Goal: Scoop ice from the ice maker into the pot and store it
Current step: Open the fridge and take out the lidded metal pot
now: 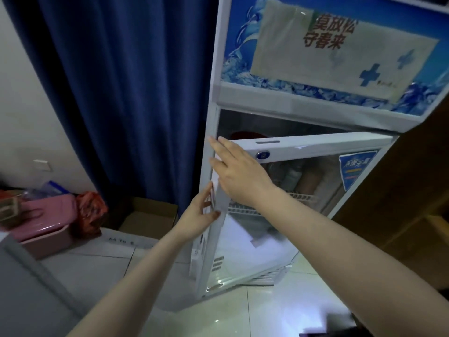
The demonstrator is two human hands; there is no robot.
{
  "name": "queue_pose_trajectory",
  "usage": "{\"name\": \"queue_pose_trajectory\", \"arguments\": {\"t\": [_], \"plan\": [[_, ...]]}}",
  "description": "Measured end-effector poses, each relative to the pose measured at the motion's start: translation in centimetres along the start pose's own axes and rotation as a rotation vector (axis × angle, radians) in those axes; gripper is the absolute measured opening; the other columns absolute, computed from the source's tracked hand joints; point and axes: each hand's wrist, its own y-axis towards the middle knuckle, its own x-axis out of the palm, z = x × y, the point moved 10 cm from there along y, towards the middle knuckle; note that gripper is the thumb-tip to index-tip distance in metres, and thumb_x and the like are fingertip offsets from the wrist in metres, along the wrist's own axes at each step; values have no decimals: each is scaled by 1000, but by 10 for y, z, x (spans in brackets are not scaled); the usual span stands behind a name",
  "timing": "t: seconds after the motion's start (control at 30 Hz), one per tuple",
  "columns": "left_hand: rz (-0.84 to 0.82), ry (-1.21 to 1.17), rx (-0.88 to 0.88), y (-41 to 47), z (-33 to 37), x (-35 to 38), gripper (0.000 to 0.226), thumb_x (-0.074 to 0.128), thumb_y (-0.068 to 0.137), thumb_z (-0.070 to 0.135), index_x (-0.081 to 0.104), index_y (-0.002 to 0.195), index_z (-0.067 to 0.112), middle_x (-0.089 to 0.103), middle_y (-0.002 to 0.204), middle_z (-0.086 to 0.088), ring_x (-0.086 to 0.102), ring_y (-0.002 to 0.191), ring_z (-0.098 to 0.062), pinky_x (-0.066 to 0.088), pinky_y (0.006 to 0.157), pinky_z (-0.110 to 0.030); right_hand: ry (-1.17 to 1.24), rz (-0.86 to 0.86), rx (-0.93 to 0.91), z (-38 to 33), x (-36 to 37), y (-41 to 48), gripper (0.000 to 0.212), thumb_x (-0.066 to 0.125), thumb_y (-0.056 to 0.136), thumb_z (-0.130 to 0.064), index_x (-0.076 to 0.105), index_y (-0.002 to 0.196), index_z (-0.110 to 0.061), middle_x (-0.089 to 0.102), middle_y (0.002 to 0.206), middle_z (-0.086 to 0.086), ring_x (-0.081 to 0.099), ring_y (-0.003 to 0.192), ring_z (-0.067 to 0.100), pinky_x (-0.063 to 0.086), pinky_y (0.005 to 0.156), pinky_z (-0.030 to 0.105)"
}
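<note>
A tall white display fridge (298, 110) with a blue ice-pattern header stands ahead of me. Its glass door (286, 215) stands partly ajar, hinged on the right. My right hand (239, 173) lies flat with straight fingers on the door's upper left corner. My left hand (199, 215) holds the door's left edge lower down, thumb on the front and fingers behind the frame. Wire shelves (298, 197) and dim items show through the glass. No pot, scoop or ice is in view.
A dark blue curtain (126, 93) hangs left of the fridge. A cardboard box (150, 217), a pink bin (46, 232) and an orange bag (90, 212) sit on the white tiled floor (267, 312). A grey surface (21, 288) fills the lower left. Brown wooden furniture (413, 203) stands right.
</note>
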Motion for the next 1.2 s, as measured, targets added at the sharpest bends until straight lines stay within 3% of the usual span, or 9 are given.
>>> {"name": "queue_pose_trajectory", "arguments": {"t": [0.13,0.27,0.4,0.53,0.63,0.83,1.0,1.13,1.2], "plan": [[45,-29,19,-46,7,24,70,60,91,11,24,148,29,38,146,6,39,131,-12,35,108,-32,31,11,52,-11,-28,-42,47,65,79,-17,61,123,-3,40,147,21,45,130,37,30,110,43],[92,-14,26,-85,14,48,65,57,91,8,30,145,33,42,142,3,39,131,-10,34,105,-24,49,75,113,-18,-59,-85,48,65,80,-16,60,125,-3,44,144,18,45,130,34,29,110,41],[101,91,114,-112,39,75,68,58,92,15,22,141,45,27,149,9,35,132,-7,29,110,-28,29,106,153,-24,-85,-125,45,64,82,-14,60,125,-1,45,144,20,46,128,34,34,109,44],[-70,53,209,-135,65,128,77,57,92,13,8,145,38,21,156,7,24,141,-7,25,116,-32,6,105,222,-26,-108,-165,41,61,86,-12,59,125,-1,46,143,20,46,130,35,33,111,46],[-99,47,234,-150,70,146,79,58,91,12,7,141,47,23,156,10,24,140,-1,25,115,-27,8,127,286,-26,-124,-190,36,58,89,-10,61,124,-2,49,140,19,47,129,33,33,111,45],[-307,67,283,-188,91,196,81,58,86,19,6,140,48,13,141,42,16,130,22,19,100,0,-76,142,472,-24,-165,-248,32,60,87,-7,66,119,-5,55,136,16,51,126,32,40,107,44],[-476,102,294,-215,110,240,85,59,88,7,4,147,33,12,152,19,18,136,10,19,102,-3,-198,70,607,-26,-197,-292,35,47,91,-13,65,120,-5,55,135,18,49,127,36,31,111,42],[-549,225,335,-234,123,266,81,58,88,10,5,140,42,11,144,25,15,127,11,14,91,7,-239,-11,747,-20,-212,-330,41,63,85,-9,60,126,-6,50,139,21,45,131,37,29,111,42],[-582,278,318,-239,119,274,79,58,91,19,4,147,36,10,152,19,13,136,5,12,99,-3,-198,-57,834,-14,-214,-347,47,66,83,-9,56,130,-5,46,142,21,39,135,38,30,111,45]]}}
